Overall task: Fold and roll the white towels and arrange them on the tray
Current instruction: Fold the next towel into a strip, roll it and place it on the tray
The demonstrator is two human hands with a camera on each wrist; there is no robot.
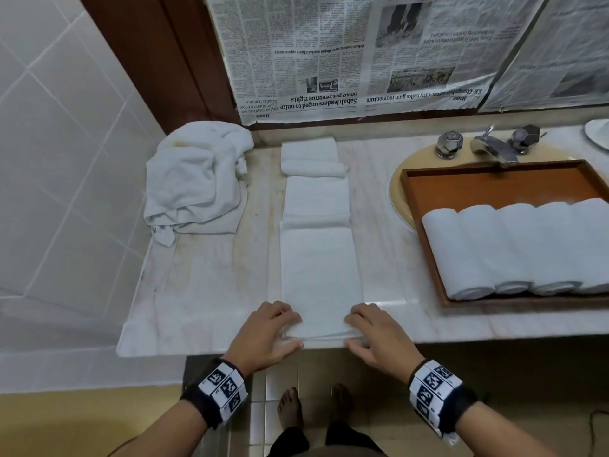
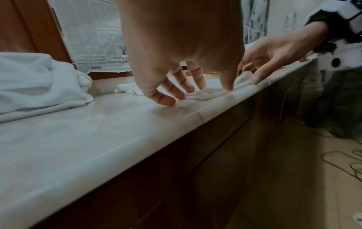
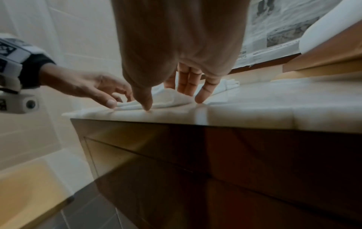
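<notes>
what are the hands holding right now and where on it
Both hold the folded white towel at its near end on the counter's front edge: left hand at the near-left corner, right hand at the near-right corner, fingers curled over the end.

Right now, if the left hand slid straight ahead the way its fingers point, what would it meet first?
The left hand would run along the folded towel it already touches; beyond that, probably the small folded towels near the wall.

Tray (image 1: 425, 232) and its rightmost rolled towel (image 1: 593, 242) leave frame.
</notes>
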